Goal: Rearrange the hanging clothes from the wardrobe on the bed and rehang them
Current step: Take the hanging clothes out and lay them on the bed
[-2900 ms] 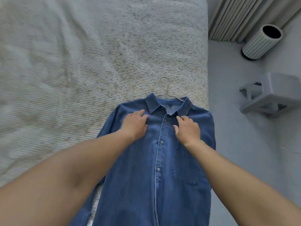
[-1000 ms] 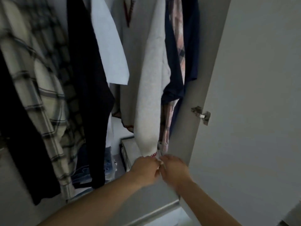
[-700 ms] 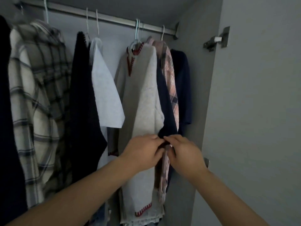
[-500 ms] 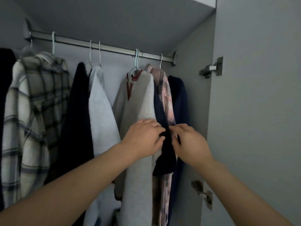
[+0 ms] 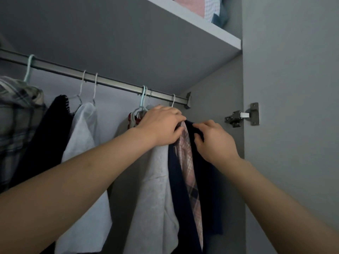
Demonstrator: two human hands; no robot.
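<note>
Both hands are reaching up into the wardrobe, right under the rail [image 5: 113, 83]. The left hand [image 5: 161, 124] is resting on the shoulder of the grey sweater [image 5: 156, 189], fingers curling over onto the pink plaid shirt [image 5: 189, 167] just to its right. The right hand [image 5: 214, 140] is pinching the shoulder of the navy garment [image 5: 209, 173], which is hanging last in line against the wardrobe's side wall. Left of the left hand, a white top [image 5: 84, 129], a black knit [image 5: 45, 132] and a plaid shirt [image 5: 16, 114] are crowding the rail. The door hinge [image 5: 242, 115] is sitting just right of the right hand, with folded stuff on the shelf [image 5: 211, 32] overhead.
</note>
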